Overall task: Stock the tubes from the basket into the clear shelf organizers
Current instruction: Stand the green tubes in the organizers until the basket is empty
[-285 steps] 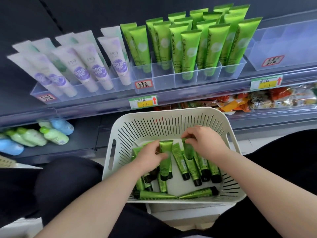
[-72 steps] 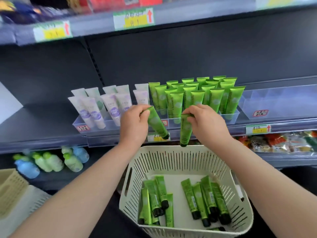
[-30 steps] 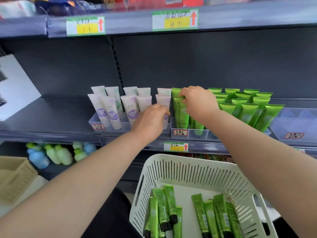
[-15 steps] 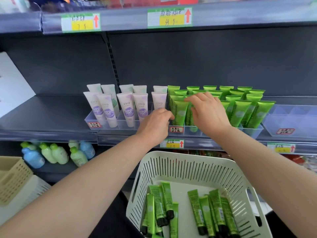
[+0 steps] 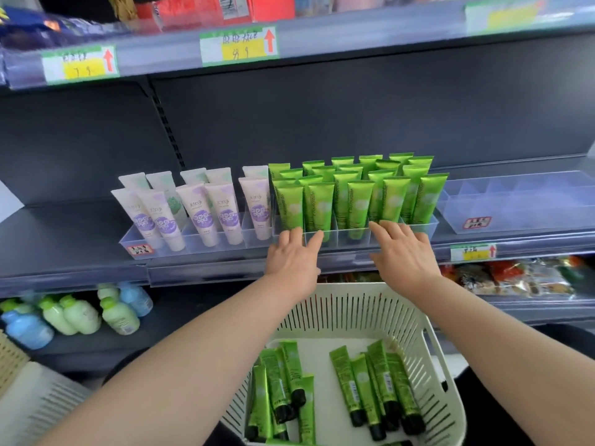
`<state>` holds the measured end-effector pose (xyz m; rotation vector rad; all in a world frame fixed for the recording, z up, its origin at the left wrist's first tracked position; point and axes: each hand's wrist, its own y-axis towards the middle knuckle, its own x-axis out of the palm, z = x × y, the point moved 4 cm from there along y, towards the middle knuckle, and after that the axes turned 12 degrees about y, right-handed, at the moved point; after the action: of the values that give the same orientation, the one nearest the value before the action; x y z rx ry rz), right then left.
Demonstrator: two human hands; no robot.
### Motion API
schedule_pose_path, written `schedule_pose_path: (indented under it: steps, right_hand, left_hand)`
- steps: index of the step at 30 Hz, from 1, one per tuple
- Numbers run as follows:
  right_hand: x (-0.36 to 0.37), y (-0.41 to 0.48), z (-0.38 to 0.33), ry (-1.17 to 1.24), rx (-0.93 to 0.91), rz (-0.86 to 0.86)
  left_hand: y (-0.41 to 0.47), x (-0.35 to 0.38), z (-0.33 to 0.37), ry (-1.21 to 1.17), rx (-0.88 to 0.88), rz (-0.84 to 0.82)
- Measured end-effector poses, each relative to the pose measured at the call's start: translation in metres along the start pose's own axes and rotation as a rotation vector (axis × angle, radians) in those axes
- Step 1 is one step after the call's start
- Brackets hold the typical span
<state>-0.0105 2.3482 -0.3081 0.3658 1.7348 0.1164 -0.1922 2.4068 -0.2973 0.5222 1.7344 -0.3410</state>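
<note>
A dark shelf [image 5: 64,233] runs across the view, with three clear organizers side by side along its front edge. Below it, close to the person, sits a white slotted basket [image 5: 428,333]. The middle organizer [image 5: 347,236] is packed with green tubes [image 5: 354,194] standing upright, caps down, in several rows. The left organizer [image 5: 193,244] holds pale tubes [image 5: 193,207] with purple marks, leaning back a little. The right organizer [image 5: 521,210] shows only its bare dividers. More green tubes [image 5: 370,387] lie flat on the basket floor in two loose clusters, one left and one right, most with black caps toward the person. On a lower shelf at the left lie green and blue bottles [image 5: 80,317]. Both hands reach to the middle organizer: the left hand [image 5: 291,257] and the right hand [image 5: 402,252] are wide, fingers straight, fingertips touching its front wall, well apart from each other. A yellow price tag [image 5: 473,252] sits on the shelf edge to the right of the right hand.
</note>
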Motion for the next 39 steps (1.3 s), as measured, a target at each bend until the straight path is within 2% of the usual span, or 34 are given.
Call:
schedule_pose_path:
  steps: [14, 28, 39]
  right_hand:
    - [0.009, -0.001, 0.012, 0.001, 0.056, -0.001]
    - [0.012, 0.028, 0.021, 0.072, 0.071, -0.03]
    - [0.024, 0.075, 0.033, 0.098, 0.101, -0.056]
  left_hand:
    - [0.007, 0.008, 0.021, 0.125, -0.059, -0.062]
    - [0.038, 0.01, 0.012, 0.032, -0.077, -0.121]
    - [0.088, 0.02, 0.004, 0.022, -0.105, -0.108]
